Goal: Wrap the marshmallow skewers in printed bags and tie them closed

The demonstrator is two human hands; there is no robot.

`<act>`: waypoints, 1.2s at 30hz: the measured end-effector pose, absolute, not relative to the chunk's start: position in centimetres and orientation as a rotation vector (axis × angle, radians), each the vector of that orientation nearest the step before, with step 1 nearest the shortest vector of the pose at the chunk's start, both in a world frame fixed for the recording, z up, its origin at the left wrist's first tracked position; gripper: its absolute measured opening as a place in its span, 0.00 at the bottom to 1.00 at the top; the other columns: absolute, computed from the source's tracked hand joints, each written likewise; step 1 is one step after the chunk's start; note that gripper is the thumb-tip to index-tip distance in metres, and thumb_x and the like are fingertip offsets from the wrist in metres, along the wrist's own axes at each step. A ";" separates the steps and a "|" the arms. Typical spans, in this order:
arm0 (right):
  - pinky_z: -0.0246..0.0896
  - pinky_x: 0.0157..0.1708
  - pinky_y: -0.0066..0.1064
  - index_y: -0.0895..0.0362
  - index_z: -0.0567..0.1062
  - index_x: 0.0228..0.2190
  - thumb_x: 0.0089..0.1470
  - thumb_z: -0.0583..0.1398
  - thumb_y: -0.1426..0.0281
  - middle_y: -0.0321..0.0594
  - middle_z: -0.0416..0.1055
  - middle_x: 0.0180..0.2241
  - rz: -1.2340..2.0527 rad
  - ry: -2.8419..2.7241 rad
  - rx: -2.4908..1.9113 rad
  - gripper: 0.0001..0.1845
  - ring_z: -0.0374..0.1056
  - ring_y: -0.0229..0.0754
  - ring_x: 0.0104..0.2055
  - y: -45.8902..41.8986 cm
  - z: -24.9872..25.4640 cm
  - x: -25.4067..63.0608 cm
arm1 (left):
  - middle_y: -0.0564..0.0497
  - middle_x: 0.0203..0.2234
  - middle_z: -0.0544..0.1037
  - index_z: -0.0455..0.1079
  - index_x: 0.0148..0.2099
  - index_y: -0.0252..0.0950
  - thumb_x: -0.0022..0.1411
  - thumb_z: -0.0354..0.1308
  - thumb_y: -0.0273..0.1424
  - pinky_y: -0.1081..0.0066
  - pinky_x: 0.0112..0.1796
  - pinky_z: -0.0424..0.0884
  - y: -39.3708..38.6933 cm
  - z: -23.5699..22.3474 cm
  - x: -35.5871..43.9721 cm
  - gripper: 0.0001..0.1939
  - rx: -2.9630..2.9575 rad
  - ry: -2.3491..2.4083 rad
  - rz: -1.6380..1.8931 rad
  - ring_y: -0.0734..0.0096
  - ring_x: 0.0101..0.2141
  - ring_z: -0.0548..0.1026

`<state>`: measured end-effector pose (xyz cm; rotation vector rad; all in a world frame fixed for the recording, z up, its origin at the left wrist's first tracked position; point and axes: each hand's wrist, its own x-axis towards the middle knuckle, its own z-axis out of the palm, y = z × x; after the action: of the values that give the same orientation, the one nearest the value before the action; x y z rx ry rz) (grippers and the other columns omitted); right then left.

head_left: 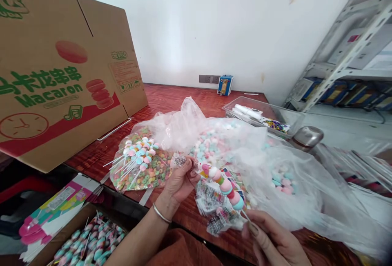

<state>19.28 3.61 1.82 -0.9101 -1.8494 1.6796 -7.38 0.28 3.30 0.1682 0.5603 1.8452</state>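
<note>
A marshmallow skewer (226, 186) with pink, white and blue pieces and coloured rings between them slants across the middle. My right hand (271, 239) pinches its white stick at the lower end. At the skewer's upper tip, my left hand (181, 182) is closed on a clear printed wrapper (179, 160), with fingertips close to the tip. How far the wrapper reaches over the marshmallows is hard to make out. Below the skewer lie several more clear printed wrappers (211, 196). Left of my left hand, finished skewers (141, 153) rest on a bag of coloured rings (156, 172).
Large clear bags of marshmallows (211, 139) spread over the red-brown table (180, 90). A Macaron carton (61, 78) stands left. Below it sits an open box of wrapped skewers (92, 239). A plastic tray (263, 115), metal-lidded container (308, 135) and shelving (339, 53) are right.
</note>
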 end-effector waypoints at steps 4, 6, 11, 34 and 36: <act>0.63 0.18 0.24 0.50 0.75 0.48 0.62 0.58 0.58 0.38 0.77 0.31 1.547 -1.966 -0.881 0.16 0.67 0.35 0.19 3.9 1.9 19.8 | 0.53 0.25 0.74 0.75 0.33 0.32 0.44 0.75 0.29 0.82 0.20 0.60 0.4 3.0 -7.7 0.15 0.225 0.642 1.841 0.84 0.20 0.64; 0.63 0.18 0.23 0.49 0.76 0.47 0.61 0.58 0.60 0.36 0.76 0.26 1.461 -2.046 -0.849 0.15 0.68 0.36 0.18 4.0 1.9 20.2 | 0.53 0.25 0.74 0.75 0.33 0.33 0.44 0.75 0.30 0.81 0.20 0.60 0.4 2.9 -7.7 0.15 0.247 0.698 1.831 0.83 0.20 0.64; 0.65 0.19 0.21 0.51 0.77 0.46 0.60 0.59 0.62 0.33 0.72 0.19 1.251 -2.149 -0.872 0.14 0.68 0.37 0.18 3.9 1.8 20.5 | 0.51 0.26 0.76 0.75 0.31 0.32 0.47 0.74 0.29 0.77 0.31 0.70 0.8 3.0 -6.8 0.11 0.343 0.789 1.858 0.76 0.28 0.73; 0.64 0.30 0.27 0.58 0.76 0.38 0.62 0.57 0.73 0.39 0.74 0.26 0.285 -1.998 -0.763 0.07 0.71 0.40 0.28 1.0 -1.9 15.8 | 0.56 0.23 0.68 0.70 0.36 0.33 0.58 0.66 0.31 0.76 0.30 0.72 3.6 4.0 -0.9 0.09 -0.145 0.665 1.838 0.80 0.22 0.68; 0.64 0.28 0.25 0.57 0.77 0.38 0.63 0.57 0.68 0.39 0.75 0.28 0.644 -1.968 -0.857 0.09 0.71 0.39 0.28 0.8 -1.8 15.7 | 0.56 0.23 0.68 0.70 0.38 0.34 0.57 0.67 0.33 0.75 0.31 0.72 3.6 3.6 -0.9 0.11 -0.107 0.673 1.847 0.80 0.22 0.68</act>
<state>15.74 0.80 -1.78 -0.8567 -1.9685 0.6439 -0.95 3.61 3.64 -0.1073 0.6727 1.8468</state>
